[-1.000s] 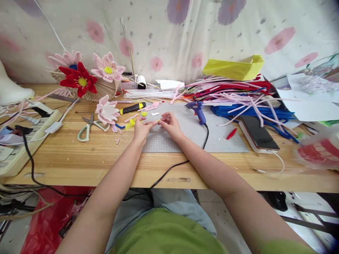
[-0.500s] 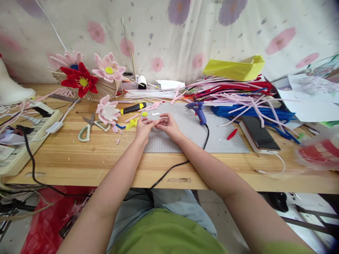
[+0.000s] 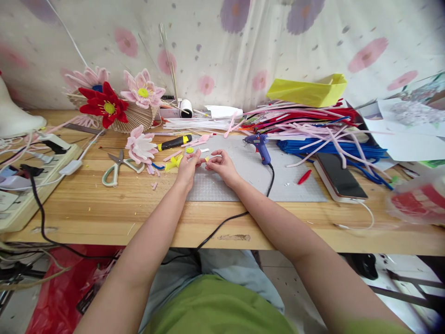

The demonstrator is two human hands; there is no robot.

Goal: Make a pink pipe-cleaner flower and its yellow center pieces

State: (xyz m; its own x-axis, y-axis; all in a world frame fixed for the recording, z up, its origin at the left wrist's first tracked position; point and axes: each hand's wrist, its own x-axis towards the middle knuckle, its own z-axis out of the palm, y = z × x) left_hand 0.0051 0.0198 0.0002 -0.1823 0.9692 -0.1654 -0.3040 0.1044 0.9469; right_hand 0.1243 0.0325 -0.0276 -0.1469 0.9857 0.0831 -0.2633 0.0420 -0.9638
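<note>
My left hand [image 3: 187,167] and my right hand [image 3: 221,165] meet over the near left part of a grey cutting mat [image 3: 250,183]. Between their fingertips they pinch a small yellow piece [image 3: 206,159], too small to tell more. A yellow disc [image 3: 189,150] and a yellow pipe-cleaner bit [image 3: 174,162] lie just left of my left hand. A blue glue gun [image 3: 259,144] stands on the mat right of my right hand.
Scissors [image 3: 117,166], a pink pipe-cleaner flower [image 3: 140,146] and a black-yellow knife [image 3: 174,142] lie left. A basket of flowers [image 3: 114,104] stands behind. Piled pipe cleaners [image 3: 313,127], a phone [image 3: 339,175] and a power strip [image 3: 31,181] flank the mat.
Both hands shifted slightly and reworked the small yellow piece between their fingertips; my left fingers lifted toward the yellow disc. Nothing else moved.
</note>
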